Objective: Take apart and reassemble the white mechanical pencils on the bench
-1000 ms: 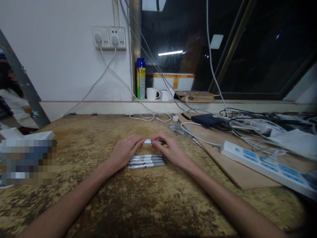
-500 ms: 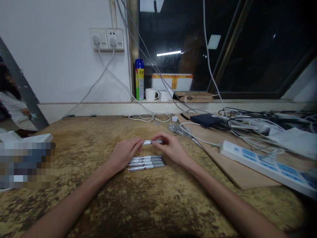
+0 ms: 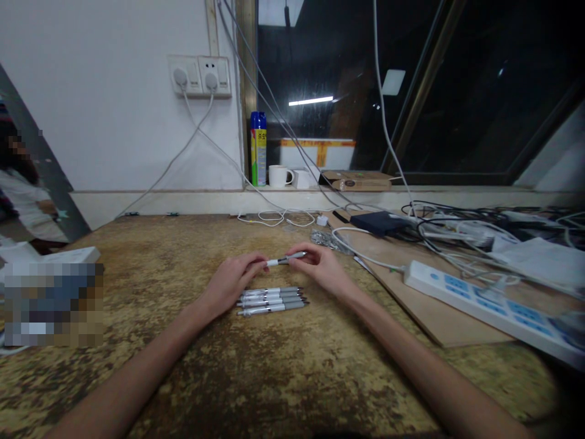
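Both hands hold one white and grey pen (image 3: 286,260) a little above the worn brown table (image 3: 274,366). My left hand (image 3: 232,281) pinches its left end. My right hand (image 3: 322,268) grips the grey right end, which tilts slightly upward. Just in front of the hands lies a row of several similar pens (image 3: 272,299), side by side on the table.
A white power strip (image 3: 484,302) rests on a wooden board (image 3: 434,317) at right, amid tangled cables. A dark box (image 3: 380,221), spray can (image 3: 258,148) and mug (image 3: 278,175) stand by the window ledge. Wall sockets (image 3: 200,75) are above. A white box (image 3: 68,255) sits at left.
The held pen has lifted slightly and its right end has tilted up. Both hands stay over the row of pens.
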Tool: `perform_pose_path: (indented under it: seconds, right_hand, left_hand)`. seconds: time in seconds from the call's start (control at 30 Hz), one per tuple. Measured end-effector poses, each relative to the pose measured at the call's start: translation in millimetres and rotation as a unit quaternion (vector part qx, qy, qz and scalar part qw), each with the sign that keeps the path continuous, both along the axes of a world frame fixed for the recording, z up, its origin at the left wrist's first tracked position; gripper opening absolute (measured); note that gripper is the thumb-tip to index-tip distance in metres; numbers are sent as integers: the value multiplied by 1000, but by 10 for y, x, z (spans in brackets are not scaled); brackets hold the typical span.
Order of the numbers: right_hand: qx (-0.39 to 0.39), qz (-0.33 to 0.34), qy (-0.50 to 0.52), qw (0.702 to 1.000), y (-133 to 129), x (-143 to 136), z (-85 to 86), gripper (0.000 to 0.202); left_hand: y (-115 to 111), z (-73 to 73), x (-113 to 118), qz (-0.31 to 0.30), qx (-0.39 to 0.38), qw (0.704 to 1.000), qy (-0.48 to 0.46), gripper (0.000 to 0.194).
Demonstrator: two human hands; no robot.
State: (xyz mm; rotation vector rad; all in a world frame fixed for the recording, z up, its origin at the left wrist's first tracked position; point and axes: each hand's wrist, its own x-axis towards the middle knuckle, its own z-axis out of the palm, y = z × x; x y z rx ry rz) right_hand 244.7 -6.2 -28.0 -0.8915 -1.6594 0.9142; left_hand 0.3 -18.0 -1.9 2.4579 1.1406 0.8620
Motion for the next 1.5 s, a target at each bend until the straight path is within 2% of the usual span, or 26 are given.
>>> perform_pose_path:
  seconds: [0.13, 0.3, 0.6, 0.8, 1.0, 1.13, 1.5]
  right_hand:
    - [-13, -8, 1, 1000, 9, 1, -1, 27]
    - [-29, -43, -9, 999, 3, 3, -8, 28]
    - [-65, -64, 27, 995, 12, 65, -6, 27]
    - [-86, -78, 41, 992, 10, 120, 47, 23]
    - [-82, -94, 88, 988, 63, 154, 14, 24]
    - [-68, -123, 47, 989, 74, 125, -13, 21]
    - [-54, -17, -21, 998, 21, -20, -96, 41]
  left_hand:
    - [26, -39, -9, -16, 12, 1000, -4, 27]
    - [55, -74, -35, -56, 38, 998, 14, 33]
    - [132, -139, -112, -51, 61, 996, 41, 39]
    - [140, -99, -128, -41, 72, 996, 42, 38]
    - [108, -45, -121, -37, 65, 996, 49, 39]
    - [107, -52, -118, -41, 73, 995, 47, 39]
    - [72, -42, -72, -63, 68, 995, 46, 39]
